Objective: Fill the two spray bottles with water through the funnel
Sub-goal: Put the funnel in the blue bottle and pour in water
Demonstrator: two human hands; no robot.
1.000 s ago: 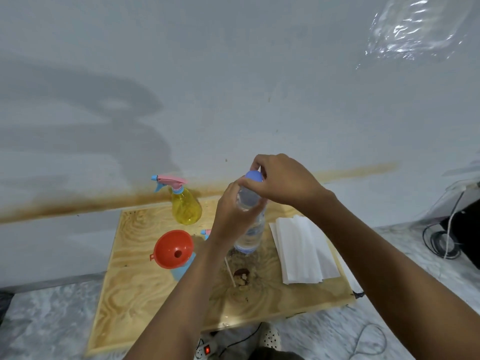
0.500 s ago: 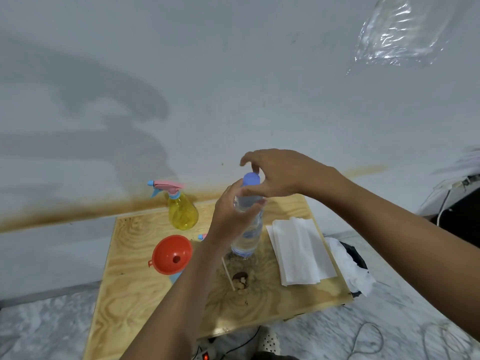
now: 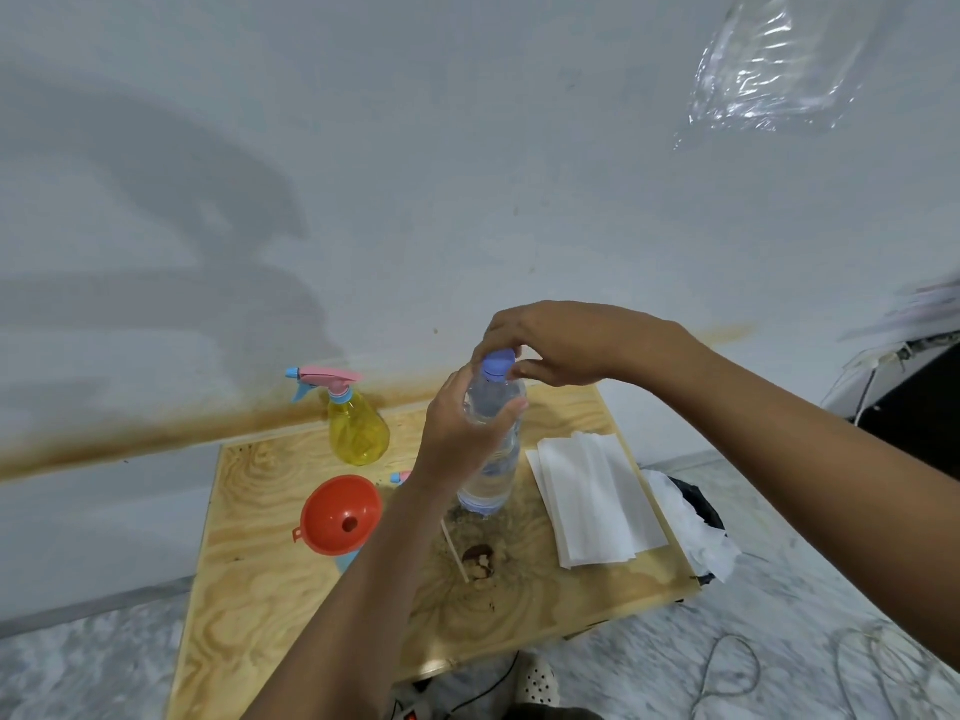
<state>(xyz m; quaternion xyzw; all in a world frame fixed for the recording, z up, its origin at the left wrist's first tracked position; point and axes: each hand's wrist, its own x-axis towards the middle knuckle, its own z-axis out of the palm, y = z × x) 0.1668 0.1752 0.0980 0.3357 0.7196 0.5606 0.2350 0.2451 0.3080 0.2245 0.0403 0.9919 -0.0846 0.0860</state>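
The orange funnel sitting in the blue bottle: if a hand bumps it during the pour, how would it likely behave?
The orange funnel looks like thin plastic, so probably light and easily knocked. Its wide bowl sits tilted over the narrow blue spray bottle, so it seems top-heavy and apt to tip or lift out. Freed on the plywood board, its round rim would likely let it roll.

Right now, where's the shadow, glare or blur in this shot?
Head view: broad soft shadows fall on the pale wall upper left; the clear plastic sheet top right glints with glare; the far right edge smears with motion blur; the plywood board edges bow from wide-angle distortion.
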